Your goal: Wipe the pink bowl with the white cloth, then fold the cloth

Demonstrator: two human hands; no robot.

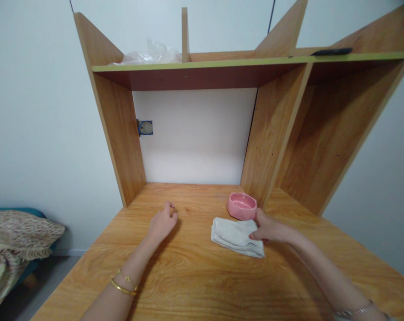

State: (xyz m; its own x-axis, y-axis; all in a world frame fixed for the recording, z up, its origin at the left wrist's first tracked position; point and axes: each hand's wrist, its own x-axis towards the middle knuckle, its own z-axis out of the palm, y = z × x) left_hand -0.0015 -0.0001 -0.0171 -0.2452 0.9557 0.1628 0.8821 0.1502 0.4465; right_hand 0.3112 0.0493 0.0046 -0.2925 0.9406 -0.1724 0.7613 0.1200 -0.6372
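A folded white cloth (237, 236) is pinched at its right end by the right hand (269, 228), thumb and fingers closed on the fabric; a grasp appears to be in hand, the cloth not yet lifted off the desk (188, 276). The cloth lies right of the desk's middle, its long axis running from rear-left to front-right. A pink dish (241, 206) sits just behind it. The left hand (162, 223) rests loosely curled, holding nothing. Any lift would call for a firm pinch, so the folds hold.
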